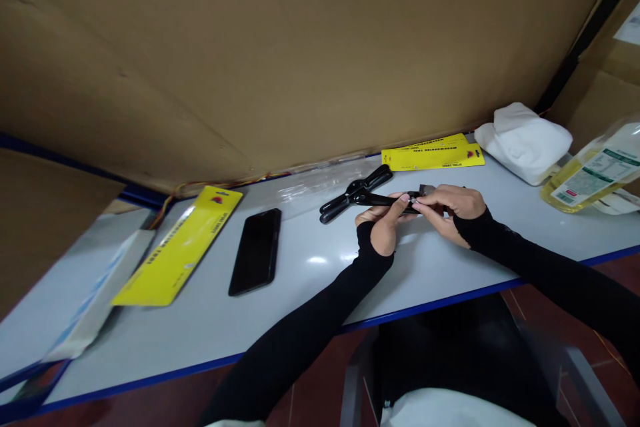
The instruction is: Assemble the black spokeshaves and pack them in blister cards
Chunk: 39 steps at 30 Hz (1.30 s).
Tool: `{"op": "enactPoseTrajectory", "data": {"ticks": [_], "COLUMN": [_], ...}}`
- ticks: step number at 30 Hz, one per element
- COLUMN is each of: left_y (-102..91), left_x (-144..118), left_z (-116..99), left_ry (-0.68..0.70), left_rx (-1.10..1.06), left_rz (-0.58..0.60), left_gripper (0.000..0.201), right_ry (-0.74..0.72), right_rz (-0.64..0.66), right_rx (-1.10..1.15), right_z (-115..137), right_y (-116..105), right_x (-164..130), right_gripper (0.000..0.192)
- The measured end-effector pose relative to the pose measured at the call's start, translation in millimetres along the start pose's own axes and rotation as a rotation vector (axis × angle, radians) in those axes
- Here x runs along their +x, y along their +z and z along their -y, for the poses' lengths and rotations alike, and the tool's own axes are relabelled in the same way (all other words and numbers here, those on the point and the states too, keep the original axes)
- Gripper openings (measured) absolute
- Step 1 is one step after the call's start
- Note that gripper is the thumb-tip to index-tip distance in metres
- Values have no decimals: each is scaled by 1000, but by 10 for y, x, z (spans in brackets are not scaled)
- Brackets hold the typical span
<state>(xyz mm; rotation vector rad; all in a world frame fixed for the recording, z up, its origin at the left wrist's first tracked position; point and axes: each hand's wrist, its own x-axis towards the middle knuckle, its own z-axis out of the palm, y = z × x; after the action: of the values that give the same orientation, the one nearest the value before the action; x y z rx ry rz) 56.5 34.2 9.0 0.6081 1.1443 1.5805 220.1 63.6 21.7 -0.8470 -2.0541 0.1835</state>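
one black tool [383, 199] is held in two hands, just above the right half of the table [190, 327]. the left hand [383, 232] has its grip closed around the tool's handle, thumb on top; the right hand [459, 203] has its grip narrowed to a pinch, thumb and fingertips together at one small silvery part [412, 198] near the tool's middle. just left of the hands lie more black handles [357, 193] (one tool or two overlapping, i cannot tell which).

three yellow cards can be counted: one left card [180, 247] lying at a slant, and two right cards [433, 157] overlapping near the cardboard wall [310, 47]. one black phone [255, 251] lies between the left card and the handles. there is one clear plastic sheet [310, 192] behind, one white bundle [525, 141], and one bottle [593, 170] of yellow liquid at far right.
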Motion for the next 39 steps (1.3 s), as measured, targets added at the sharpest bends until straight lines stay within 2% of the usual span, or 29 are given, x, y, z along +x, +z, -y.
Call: {"op": "enactPoseTrajectory", "data": {"ticks": [2, 8, 10, 15, 17, 19, 23, 25, 28, 31, 33, 35, 39], "left_y": [12, 28, 38, 84, 87, 77, 47, 45, 50, 49, 47, 51, 84], "left_x": [-8, -25, -48, -124, -139, -141, -139, -151, -174, -179, -171, -160, -143], "left_z": [-1, -16, -27, -49, -49, -39, -11, -2, 4, 8, 7, -1, -37], "left_ry": [4, 14, 23, 92, 112, 120, 118, 118, 122, 128, 135, 147, 125], "left_rx": [-17, -41, -22, 23, 32, 42, 88, 109, 120, 127, 127, 104, 38], "left_rz": [-19, -29, -10, -7, -1, -2, 14, 15, 14, 14, 18, 17, -14], "left_gripper": [40, 40, 39, 38, 38, 38, 36, 35, 35, 34, 35, 35, 37], "right_ry": [-63, -339, -377, -408, -370, -283, 22, 157, 328, 458, 467, 406, 291], "right_rz": [-14, -173, -183, -206, -209, -150, 78, 129, 164, 82, 11, -14, -56], "right_rx": [-62, -318, -351, -464, -459, -371, -44, 74, 198, 331, 423, 463, 398], "right_z": [-37, -97, -71, 27, 54, 70, 78, 71, 62, 85, 119, 150, 144], "right_y": [20, 47, 17, -18, 1, 20, 25, 15, -11, -50, -74, -83, -55], "right_x": [-13, -42, -23, 17, 4, -20, -41, -29, 2, 30, 43, 51, 55], "right_gripper": [24, 15, 16, 32, 35, 34, 39, 43, 45, 33, 25, 22, 14]}}
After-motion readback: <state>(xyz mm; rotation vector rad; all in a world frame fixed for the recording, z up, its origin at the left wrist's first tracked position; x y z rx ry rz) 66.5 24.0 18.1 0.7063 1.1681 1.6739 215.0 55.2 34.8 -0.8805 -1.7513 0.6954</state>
